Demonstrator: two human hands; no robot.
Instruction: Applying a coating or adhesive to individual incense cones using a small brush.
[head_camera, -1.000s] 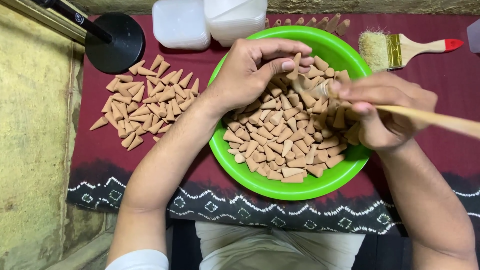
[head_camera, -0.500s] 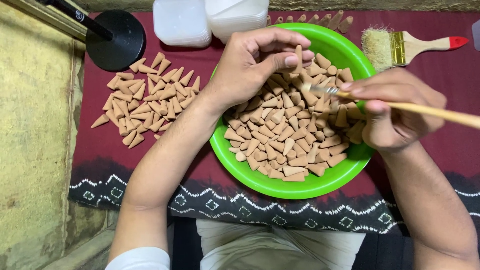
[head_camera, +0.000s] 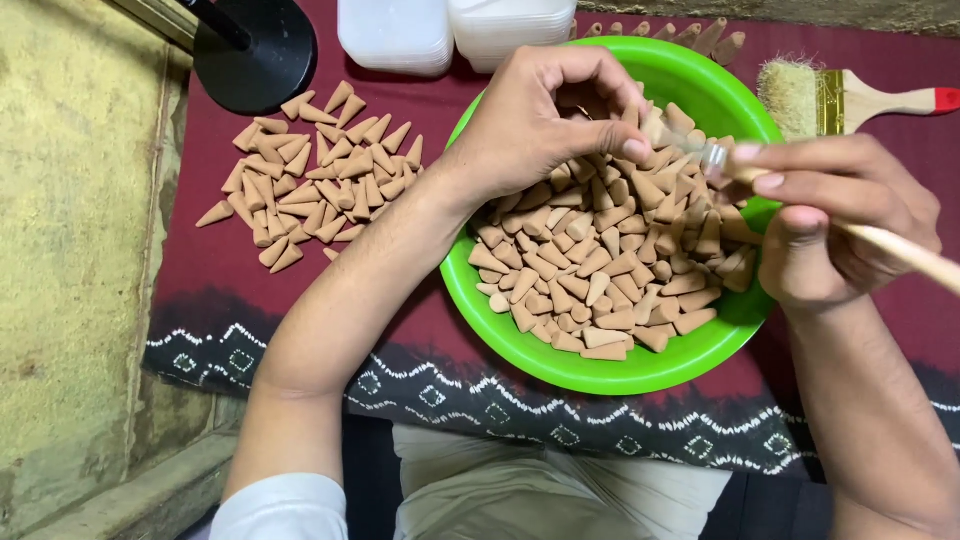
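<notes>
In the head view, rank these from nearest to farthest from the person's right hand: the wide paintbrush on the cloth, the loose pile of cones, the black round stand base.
From the right hand:
1. Wide paintbrush, just above it on the cloth.
2. Loose pile of cones, beyond the green bowl, toward the left.
3. Black round stand base, top left corner.

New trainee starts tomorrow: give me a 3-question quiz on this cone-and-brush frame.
1. True or false: the green bowl sits on bare wood.
2. What does the right hand hold? A) thin wooden-handled brush B) knife C) spoon
3. Where does the loose pile of cones lie relative to the bowl?

Key:
1. False; it sits on a maroon cloth.
2. A, the thin brush.
3. To its left, on the cloth. The left hand pinches one cone over the bowl.
</notes>
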